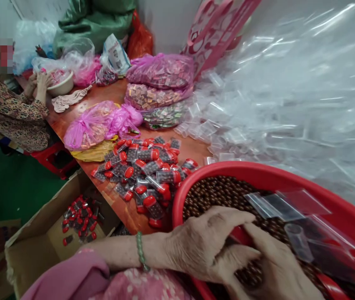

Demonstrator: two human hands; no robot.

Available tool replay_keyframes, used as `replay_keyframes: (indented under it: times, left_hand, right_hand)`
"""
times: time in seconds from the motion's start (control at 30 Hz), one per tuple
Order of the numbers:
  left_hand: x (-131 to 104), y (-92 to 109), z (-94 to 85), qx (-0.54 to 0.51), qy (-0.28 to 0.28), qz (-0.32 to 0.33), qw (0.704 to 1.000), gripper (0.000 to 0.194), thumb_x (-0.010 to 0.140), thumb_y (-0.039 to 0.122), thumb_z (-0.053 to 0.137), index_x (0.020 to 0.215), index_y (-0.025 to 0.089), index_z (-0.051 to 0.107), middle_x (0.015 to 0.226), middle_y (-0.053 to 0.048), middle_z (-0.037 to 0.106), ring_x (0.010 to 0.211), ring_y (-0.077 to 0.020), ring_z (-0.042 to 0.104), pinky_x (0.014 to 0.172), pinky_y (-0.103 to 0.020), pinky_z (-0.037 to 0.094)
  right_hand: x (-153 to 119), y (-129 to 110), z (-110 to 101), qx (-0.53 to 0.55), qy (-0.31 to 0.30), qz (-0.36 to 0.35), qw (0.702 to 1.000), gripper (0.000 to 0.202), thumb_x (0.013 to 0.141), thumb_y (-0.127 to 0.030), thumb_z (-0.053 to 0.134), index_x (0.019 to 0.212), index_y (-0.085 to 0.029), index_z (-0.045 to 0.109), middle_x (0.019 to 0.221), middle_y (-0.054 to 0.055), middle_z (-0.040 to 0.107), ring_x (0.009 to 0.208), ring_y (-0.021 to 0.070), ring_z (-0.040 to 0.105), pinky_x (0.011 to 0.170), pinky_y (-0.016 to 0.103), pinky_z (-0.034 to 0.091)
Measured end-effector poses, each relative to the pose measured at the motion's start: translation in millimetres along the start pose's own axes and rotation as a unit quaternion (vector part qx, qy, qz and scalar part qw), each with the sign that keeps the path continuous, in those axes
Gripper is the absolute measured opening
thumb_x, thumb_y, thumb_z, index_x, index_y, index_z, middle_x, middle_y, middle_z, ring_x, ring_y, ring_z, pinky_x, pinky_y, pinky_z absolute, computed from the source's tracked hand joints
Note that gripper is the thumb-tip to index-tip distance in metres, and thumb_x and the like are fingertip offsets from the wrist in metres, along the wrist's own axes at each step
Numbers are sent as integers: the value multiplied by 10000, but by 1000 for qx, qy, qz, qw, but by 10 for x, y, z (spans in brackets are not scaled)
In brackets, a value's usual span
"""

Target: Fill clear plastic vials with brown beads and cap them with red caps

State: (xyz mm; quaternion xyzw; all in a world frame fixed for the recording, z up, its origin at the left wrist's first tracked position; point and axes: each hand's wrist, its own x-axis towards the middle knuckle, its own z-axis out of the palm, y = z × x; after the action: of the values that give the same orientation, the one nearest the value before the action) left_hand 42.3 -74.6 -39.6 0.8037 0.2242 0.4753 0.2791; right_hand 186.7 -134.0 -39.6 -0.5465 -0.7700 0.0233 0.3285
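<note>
Over a red basin (215, 166) of round, shiny brown balls (224, 191), my two hands meet. My left hand (208, 241), with a green bead bracelet at its wrist, curls its fingers around a red piece that looks like a cap (241, 235). From the other side, my right hand (277, 262) closes on the same piece with bent fingers. Whatever it may be attached to is hidden by my hands. Clear plastic tubes (299, 241) lie on the balls beside my right hand. Filled clear tubes with red caps (146, 171) are heaped on the table, left of the basin.
A cardboard box (36, 237) below the table edge holds more red-capped tubes (80, 218). Pink bags (161, 75) of small wrapped pieces stand farther back. Empty clear tubes (208, 125) pile up at right. Another person (11, 108) works at a white bowl (63, 86).
</note>
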Motion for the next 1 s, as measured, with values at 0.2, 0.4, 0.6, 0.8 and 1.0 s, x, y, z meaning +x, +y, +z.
replay_keyframes:
  times: [0.2, 0.4, 0.6, 0.8, 1.0]
  left_hand:
    - [171, -370, -727, 148, 82, -86, 982, 258, 921, 266, 534, 1147, 141, 547, 1088, -121, 664, 1047, -200, 638, 928, -368, 541]
    - [603, -1115, -1525, 389, 58, -150, 907, 277, 887, 268, 535, 1129, 148, 600, 1118, -138, 660, 1072, -269, 601, 973, -446, 448]
    - [742, -1840, -1824, 437, -32, -167, 883, 407, 888, 436, 512, 1076, 102, 650, 1030, -143, 701, 1097, -331, 584, 956, -521, 358]
    - [740, -2011, -1938, 408, -78, -215, 884, 562, 920, 547, 407, 1161, 93, 634, 945, -39, 714, 1200, -278, 590, 890, -415, 368]
    - [777, -1684, -1766, 418, -24, -201, 886, 621, 949, 502, 434, 1349, 27, 463, 1370, -209, 557, 1344, -420, 452, 1005, -604, 342]
  right_hand:
    - [202, -125, -3, -34, 26, -48, 998, 737, 890, -315, 631, 1530, -161, 299, 1199, 176, 643, 1086, 293, 648, 875, 432, 588]
    - [245, -138, -33, -60, -35, 9, 998, 304, 920, -248, 573, 1207, -150, 608, 1164, 168, 693, 1028, 252, 696, 859, 392, 612]
    - [242, -115, -67, -96, -105, 42, 989, 228, 943, -231, 532, 1107, -126, 653, 1129, 149, 715, 1002, 231, 699, 860, 366, 593]
    - [209, 171, -261, -124, -104, 84, 983, 219, 967, -232, 483, 1067, -138, 654, 1085, 134, 705, 952, 229, 669, 844, 373, 549]
    - [560, 676, -312, -212, -177, 183, 943, 248, 956, -253, 477, 1052, -114, 659, 1030, 168, 679, 948, 293, 617, 846, 421, 489]
